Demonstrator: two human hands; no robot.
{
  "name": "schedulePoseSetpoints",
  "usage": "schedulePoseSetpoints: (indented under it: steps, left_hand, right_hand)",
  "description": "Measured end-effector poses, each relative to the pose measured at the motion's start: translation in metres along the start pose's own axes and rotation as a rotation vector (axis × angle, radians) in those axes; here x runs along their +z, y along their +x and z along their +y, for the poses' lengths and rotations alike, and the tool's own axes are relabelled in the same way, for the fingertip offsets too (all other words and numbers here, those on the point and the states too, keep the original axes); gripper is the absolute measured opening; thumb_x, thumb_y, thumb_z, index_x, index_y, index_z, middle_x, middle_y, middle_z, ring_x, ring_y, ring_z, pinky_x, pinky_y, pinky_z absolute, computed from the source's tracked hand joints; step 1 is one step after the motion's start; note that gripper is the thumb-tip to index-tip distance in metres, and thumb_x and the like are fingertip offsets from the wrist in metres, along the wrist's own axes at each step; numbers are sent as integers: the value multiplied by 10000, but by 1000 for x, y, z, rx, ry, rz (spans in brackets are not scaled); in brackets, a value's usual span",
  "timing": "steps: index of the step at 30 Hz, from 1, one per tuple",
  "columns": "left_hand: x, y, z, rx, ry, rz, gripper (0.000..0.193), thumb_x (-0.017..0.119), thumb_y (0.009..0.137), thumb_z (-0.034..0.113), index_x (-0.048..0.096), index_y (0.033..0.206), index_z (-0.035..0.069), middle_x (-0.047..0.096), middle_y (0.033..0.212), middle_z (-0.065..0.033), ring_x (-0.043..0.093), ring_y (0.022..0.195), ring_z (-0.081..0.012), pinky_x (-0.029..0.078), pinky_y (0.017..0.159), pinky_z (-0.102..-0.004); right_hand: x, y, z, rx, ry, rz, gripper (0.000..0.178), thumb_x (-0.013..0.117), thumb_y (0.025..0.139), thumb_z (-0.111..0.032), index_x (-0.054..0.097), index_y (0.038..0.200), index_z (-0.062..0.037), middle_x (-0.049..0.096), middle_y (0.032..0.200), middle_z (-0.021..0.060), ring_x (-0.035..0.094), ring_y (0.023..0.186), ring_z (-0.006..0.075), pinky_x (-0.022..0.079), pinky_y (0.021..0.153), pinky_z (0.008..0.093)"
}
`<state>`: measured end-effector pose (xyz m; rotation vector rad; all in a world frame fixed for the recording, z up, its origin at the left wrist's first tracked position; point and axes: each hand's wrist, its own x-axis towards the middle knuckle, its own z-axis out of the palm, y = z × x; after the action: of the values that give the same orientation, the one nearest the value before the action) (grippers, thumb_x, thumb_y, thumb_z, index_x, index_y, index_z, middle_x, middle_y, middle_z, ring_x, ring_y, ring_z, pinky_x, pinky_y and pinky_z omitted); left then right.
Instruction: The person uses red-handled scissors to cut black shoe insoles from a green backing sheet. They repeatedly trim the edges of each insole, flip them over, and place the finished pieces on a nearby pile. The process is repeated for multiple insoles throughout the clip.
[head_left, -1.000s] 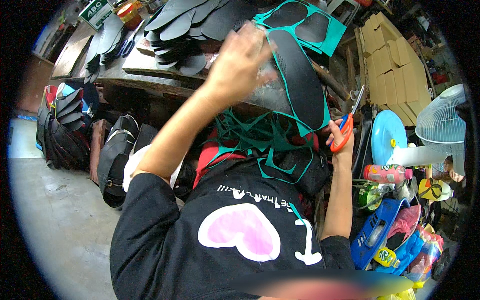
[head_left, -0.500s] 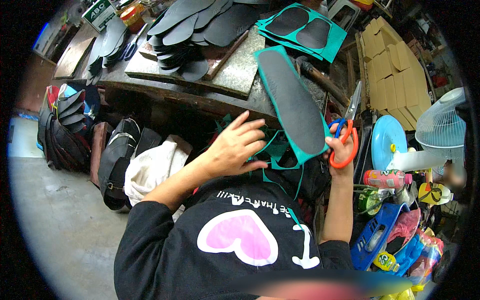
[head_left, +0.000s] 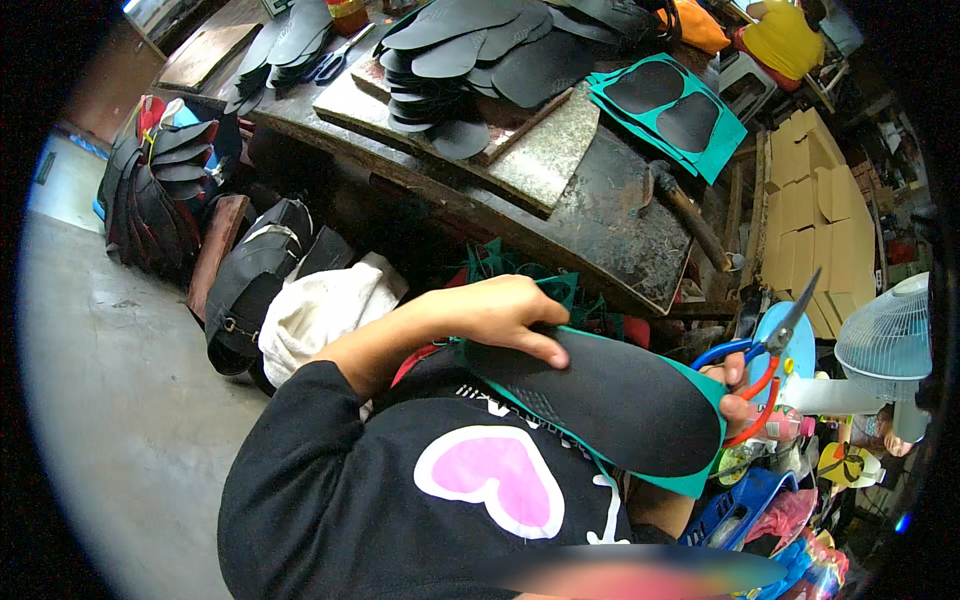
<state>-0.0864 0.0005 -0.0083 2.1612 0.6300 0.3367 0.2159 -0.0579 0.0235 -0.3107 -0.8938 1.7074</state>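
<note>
A black insole [head_left: 600, 400] with a green border of sheet round it lies slanted across the front of my shirt. My left hand [head_left: 505, 315] is closed on its left end, thumb on top and the fingers hidden beneath. At the other end, the fingers of my right hand [head_left: 737, 385] are at the green edge while also holding scissors [head_left: 765, 350]. The scissors have one blue and one red handle, and their blades point up and away from the insole. Most of my right palm is hidden behind the sheet.
The dark workbench [head_left: 620, 215] carries stacked black insoles [head_left: 460, 50], green sheets with insole shapes [head_left: 670, 105], a hammer [head_left: 695, 215] and another pair of scissors [head_left: 340, 55]. Cardboard boxes [head_left: 805, 220] and a fan [head_left: 885, 335] stand right. A white cloth [head_left: 325, 305] lies left.
The insole sheet has swung down from upright to a slant close to my body. My left hand, empty before, now grips its end. My right hand still has the scissors.
</note>
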Motion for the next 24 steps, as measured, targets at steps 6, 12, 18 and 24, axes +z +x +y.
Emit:
schedulePoseSetpoints:
  steps: [6,12,18,24]
  left_hand:
    - [-9,-23,-28,-198,-694,673,231,593,912,208,601,964,-17,634,809,-42,542,761,-63,459,695,-236]
    - [20,11,-42,-313,-694,632,400,554,916,101,407,1267,-22,559,1128,-90,525,1033,-132,440,897,-287]
    - [47,23,-19,-13,-914,612,541,562,913,102,286,1366,-4,482,1262,-107,470,1152,-163,388,986,-323]
    - [49,28,-2,-132,-835,358,644,650,851,119,294,1374,-4,472,1294,-121,446,1182,-164,366,1004,-321]
  right_hand:
    - [-21,-9,10,-229,-355,329,327,620,866,-322,434,968,-73,411,494,19,378,386,114,317,341,207]
    - [-22,-2,48,94,-815,431,256,599,880,-229,455,996,-52,626,685,126,482,475,83,373,419,193]
    - [-13,5,67,282,-786,335,276,632,852,-157,457,1022,-29,638,738,119,485,461,69,386,436,193]
    - [-1,9,77,272,-861,392,298,684,770,-49,483,989,-40,528,695,8,500,579,60,407,498,200]
